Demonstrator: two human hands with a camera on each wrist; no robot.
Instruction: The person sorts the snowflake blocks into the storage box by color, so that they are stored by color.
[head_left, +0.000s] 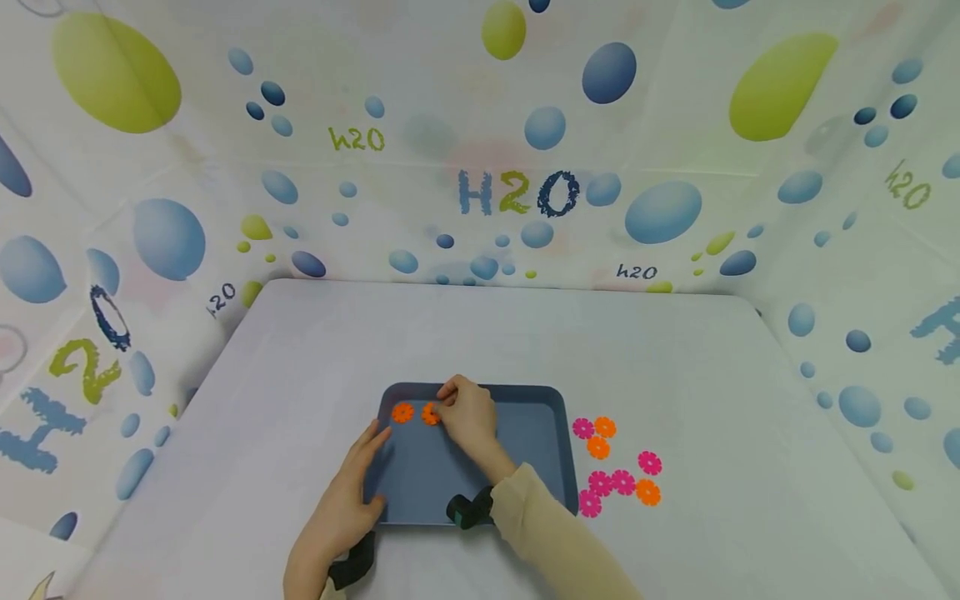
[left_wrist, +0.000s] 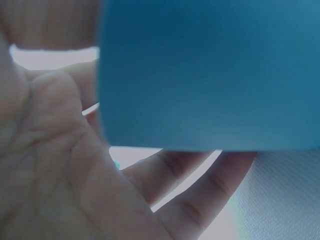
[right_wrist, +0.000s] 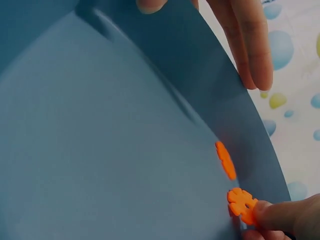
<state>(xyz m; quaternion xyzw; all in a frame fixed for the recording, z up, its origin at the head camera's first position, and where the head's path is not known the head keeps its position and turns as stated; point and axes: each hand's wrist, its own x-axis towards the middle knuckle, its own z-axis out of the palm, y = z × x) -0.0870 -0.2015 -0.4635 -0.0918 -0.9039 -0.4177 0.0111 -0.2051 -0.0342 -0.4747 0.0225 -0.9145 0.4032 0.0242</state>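
A blue-grey tray point(head_left: 450, 492) lies on the table. Near its back left corner is an orange flower-shaped disc point(head_left: 402, 412), also seen in the right wrist view point(right_wrist: 226, 160). Just right of it, the right hand point(head_left: 472, 421) pinches a second orange disc point(right_wrist: 242, 205) between thumb and fingers, tilted near the tray's back wall. The left hand point(head_left: 343, 508) rests at the tray's left edge with fingers extended; in the left wrist view its palm point(left_wrist: 65, 165) and fingers lie around the tray wall point(left_wrist: 210, 80).
Right of the tray, loose pink discs point(head_left: 649, 463) and orange discs point(head_left: 648, 492) lie on the white table point(head_left: 712, 375), some touching one another. A patterned cloth point(head_left: 420, 225) with blue and green spots hangs behind and at both sides.
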